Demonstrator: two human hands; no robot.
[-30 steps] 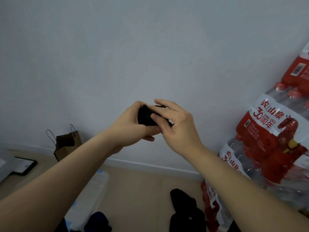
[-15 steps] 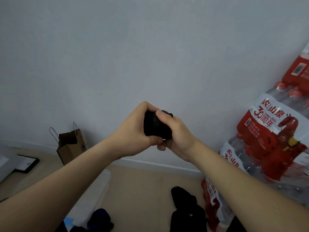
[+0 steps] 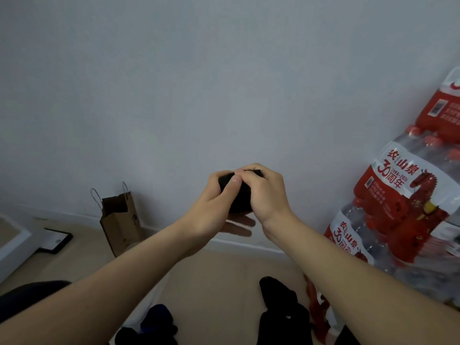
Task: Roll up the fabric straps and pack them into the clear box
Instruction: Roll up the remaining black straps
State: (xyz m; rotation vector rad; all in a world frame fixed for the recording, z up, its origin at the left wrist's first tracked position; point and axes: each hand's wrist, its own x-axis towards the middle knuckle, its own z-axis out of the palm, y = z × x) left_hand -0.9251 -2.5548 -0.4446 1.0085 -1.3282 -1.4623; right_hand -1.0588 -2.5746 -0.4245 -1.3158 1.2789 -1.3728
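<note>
Head view: your left hand (image 3: 209, 210) and right hand (image 3: 266, 195) meet at the centre, both closed around one rolled black fabric strap (image 3: 239, 198). The strap is a compact, dark, matte bundle. Only a narrow band of it shows between the two hands, plus a sliver at the top edge under your right fingers. No loose tail can be seen.

Your left hand grips it from the left with the thumb laid across the front of the roll, its tip touching the right hand's fingers at the top. Your right hand curls over the roll from above and from the right, knuckles facing the camera. Blurred fingers show just beneath the bundle; which hand they belong to cannot be told for certain. Both forearms are bare and reach in from the lower corners, converging on the roll.

The roll is held in the air in front of a plain pale wall (image 3: 224, 83), well above the tan floor (image 3: 211, 277).

On the floor below lie a heap of black fabric (image 3: 281, 310) and a dark blue bundle (image 3: 156, 317). A brown paper bag (image 3: 119, 220) stands against the wall at left. Red-labelled packs of bottled water (image 3: 403, 200) are stacked at right.
</note>
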